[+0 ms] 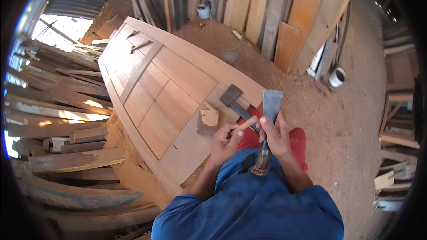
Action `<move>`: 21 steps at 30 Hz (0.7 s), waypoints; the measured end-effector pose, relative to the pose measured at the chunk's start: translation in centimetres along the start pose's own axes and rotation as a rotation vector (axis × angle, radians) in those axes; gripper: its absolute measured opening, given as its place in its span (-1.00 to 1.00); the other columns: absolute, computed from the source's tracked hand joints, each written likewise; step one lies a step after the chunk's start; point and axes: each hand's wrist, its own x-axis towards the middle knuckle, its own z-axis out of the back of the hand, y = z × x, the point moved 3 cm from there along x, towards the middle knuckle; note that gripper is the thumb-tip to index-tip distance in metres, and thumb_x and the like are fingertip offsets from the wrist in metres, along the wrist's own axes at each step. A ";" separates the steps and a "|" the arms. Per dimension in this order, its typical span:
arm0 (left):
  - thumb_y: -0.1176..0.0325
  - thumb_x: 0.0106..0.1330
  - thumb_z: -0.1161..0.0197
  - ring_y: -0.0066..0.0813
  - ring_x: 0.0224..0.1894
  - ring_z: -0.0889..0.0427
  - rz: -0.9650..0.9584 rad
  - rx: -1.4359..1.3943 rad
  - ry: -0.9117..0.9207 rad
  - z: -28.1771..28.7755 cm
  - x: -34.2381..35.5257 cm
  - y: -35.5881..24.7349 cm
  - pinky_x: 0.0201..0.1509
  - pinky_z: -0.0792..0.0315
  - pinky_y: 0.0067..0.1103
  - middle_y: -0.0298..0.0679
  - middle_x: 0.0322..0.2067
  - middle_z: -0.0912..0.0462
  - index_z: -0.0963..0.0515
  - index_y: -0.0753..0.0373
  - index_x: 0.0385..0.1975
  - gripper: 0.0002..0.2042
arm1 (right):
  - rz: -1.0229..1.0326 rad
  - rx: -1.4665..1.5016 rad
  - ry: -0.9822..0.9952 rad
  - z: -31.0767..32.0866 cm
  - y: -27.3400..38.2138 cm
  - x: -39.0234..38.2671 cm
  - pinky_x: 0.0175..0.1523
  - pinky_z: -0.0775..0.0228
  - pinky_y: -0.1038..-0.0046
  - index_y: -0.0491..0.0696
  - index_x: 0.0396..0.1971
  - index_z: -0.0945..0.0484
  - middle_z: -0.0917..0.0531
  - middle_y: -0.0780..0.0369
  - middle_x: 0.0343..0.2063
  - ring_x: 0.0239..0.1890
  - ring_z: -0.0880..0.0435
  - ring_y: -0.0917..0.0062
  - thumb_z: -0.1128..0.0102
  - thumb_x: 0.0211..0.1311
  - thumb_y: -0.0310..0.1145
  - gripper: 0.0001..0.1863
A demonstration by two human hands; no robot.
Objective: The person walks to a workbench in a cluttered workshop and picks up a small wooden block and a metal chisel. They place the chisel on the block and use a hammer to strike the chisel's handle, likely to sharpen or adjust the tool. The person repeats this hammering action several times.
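Note:
My left hand (227,141) is closed on a short wooden peg (247,122), its free end pointing toward my right hand. My right hand (276,135) grips a wide chisel with its flat metal blade (272,102) upward and its worn wooden handle (262,161) down against my blue shirt. The right fingertips are close to the peg's end; whether they touch it I cannot tell. Just beyond my hands, a hammer (232,96) rests on the near end of a large panelled wooden door (167,106). A wooden block (207,122) sits on the door left of the hammer.
Across the door's far part lie a wooden strip (141,72) and two clamp-like tools (140,46). Stacked timber (75,160) fills the left side. Boards (240,6) lean along the back, near a white bucket (337,77). Sawdust covers the ground (333,151).

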 end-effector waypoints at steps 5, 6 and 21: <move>0.51 0.20 -0.32 -0.17 -0.30 -0.64 -0.281 0.413 0.139 1.1 2.1 -3.2 -0.24 -0.50 -0.40 -0.09 -0.32 -0.66 -0.63 0.30 -0.30 -0.90 | -0.007 -0.074 0.084 -0.1 -1.2 0.7 -0.60 -0.37 0.60 -0.13 -0.10 -0.34 -0.54 0.27 -0.51 -0.68 -0.45 0.71 -0.11 0.36 -0.40 -0.78; 0.49 0.21 -0.32 -0.15 -0.27 -0.63 -0.353 0.426 0.183 0.7 2.5 -4.5 -0.20 -0.49 -0.39 -0.11 -0.34 -0.64 -0.62 0.29 -0.30 -0.90 | -0.046 0.035 0.074 0.5 -1.8 0.7 -0.63 -0.36 0.60 -0.12 -0.10 -0.33 -0.53 0.27 -0.51 -0.69 -0.42 0.72 -0.10 0.35 -0.41 -0.78; 0.36 0.50 -0.05 -0.51 -0.24 -0.61 -0.105 -0.291 0.198 0.2 1.6 -0.6 -0.06 -0.52 -0.52 -0.28 -0.26 -0.56 -0.31 0.36 0.22 -0.64 | -0.107 0.082 0.191 -1.5 -3.1 0.4 -0.63 -0.37 0.66 -0.14 -0.04 -0.33 -0.57 0.27 -0.44 -0.68 -0.41 0.76 -0.21 0.28 -0.40 -0.67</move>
